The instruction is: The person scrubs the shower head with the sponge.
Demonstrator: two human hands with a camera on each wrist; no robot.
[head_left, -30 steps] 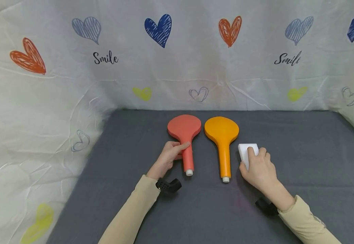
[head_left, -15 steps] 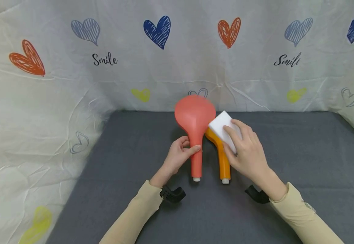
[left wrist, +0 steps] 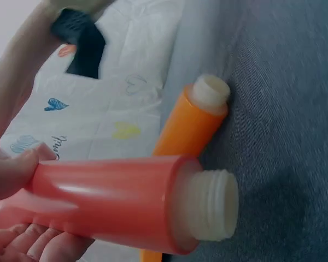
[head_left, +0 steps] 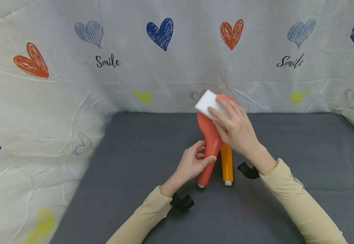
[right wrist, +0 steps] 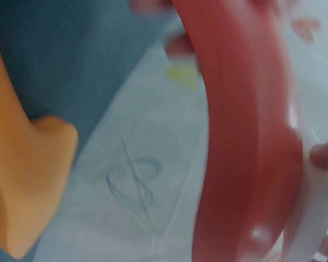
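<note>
My left hand (head_left: 192,164) grips the handle of a red hand-held shower head (head_left: 210,134), tilted above the table with its round head up and to the right. At the handle's foot, the left wrist view shows a white threaded end (left wrist: 216,204). My right hand (head_left: 237,127) pinches a white sponge block (head_left: 208,103) and lays it on the face of the red head, covering much of it. Behind lies an orange shower head (head_left: 227,164); only its handle shows in the head view, while the right wrist view catches its head (right wrist: 35,164).
The dark grey cloth-covered table (head_left: 134,162) carries these things. A pale curtain (head_left: 119,30) printed with hearts hangs behind and to the sides. Black straps (head_left: 183,203) are on both wrists.
The left hand has lifted the red shower head off the table and carried it right, tilting it. The right hand has picked up the sponge and brought it left onto the red head.
</note>
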